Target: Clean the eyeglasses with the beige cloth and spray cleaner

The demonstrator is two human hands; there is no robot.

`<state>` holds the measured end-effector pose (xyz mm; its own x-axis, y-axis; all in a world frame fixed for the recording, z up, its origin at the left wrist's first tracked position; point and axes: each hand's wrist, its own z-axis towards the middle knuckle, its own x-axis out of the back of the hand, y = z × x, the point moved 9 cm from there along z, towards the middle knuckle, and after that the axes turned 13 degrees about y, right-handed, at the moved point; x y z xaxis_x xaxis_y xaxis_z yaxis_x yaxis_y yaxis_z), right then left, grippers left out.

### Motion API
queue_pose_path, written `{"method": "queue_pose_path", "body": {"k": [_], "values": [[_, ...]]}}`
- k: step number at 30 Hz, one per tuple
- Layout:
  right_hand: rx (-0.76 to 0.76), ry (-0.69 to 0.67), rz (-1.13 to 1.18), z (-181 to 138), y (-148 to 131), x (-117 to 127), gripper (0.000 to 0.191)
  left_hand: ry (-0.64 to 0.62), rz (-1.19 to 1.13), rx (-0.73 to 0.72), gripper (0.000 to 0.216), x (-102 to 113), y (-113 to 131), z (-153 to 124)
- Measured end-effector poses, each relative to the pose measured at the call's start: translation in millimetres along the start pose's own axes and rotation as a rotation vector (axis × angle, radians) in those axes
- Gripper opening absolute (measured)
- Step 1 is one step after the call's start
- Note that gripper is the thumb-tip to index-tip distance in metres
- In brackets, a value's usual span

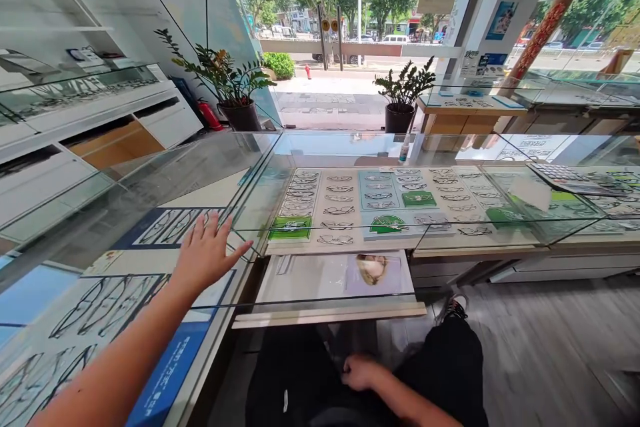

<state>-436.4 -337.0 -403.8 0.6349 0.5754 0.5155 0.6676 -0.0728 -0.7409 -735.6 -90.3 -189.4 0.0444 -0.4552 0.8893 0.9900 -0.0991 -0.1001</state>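
My left hand [207, 250] is palm down with fingers spread, resting on or just above the glass top of the left display case. Eyeglasses [167, 225] lie in a row beneath the glass by its fingers, and larger pairs [103, 307] lie nearer to me. Low between my black-trousered legs, my right hand [361, 372] is curled closed; whether it holds anything is hidden. In front of me a shallow pull-out tray [305, 280] sticks out under the glass, with a printed picture [373, 273] on its right side.
Rows of eyeglasses [340, 198] fill the front glass case. On its right end stands a calculator or keyboard [570, 177], with a small bottle [404, 149] farther left. Two potted plants [245, 117] stand beyond, near the glass door. A fire extinguisher [210, 115] is at the left.
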Motion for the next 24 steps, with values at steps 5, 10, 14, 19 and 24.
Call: {"method": "queue_pose_path", "body": {"k": [5, 10, 14, 19, 24], "values": [[0.168, 0.001, 0.098, -96.2, -51.8, 76.3, 0.015, 0.036, -0.173, -0.305, 0.096, 10.5, 88.1, -16.9], [0.431, 0.607, -0.027, -188.5, -117.1, 267.2, 0.033, 0.014, -0.244, -0.39, 0.105, 7.3, 113.6, -28.3], [0.171, 0.477, -0.411, -97.2, -71.8, 329.8, 0.041, 0.021, -0.25, -0.381, 0.104, 6.5, 108.0, -34.8], [-0.071, 0.329, -0.706, 43.3, -6.3, 341.0, 0.035, 0.012, -0.297, -0.357, 0.101, 12.2, 108.0, -46.0], [-0.149, 0.477, -0.819, 90.4, 23.3, 337.6, 0.035, -0.073, -0.272, -0.317, 0.101, 10.4, 109.3, -52.1]]}}
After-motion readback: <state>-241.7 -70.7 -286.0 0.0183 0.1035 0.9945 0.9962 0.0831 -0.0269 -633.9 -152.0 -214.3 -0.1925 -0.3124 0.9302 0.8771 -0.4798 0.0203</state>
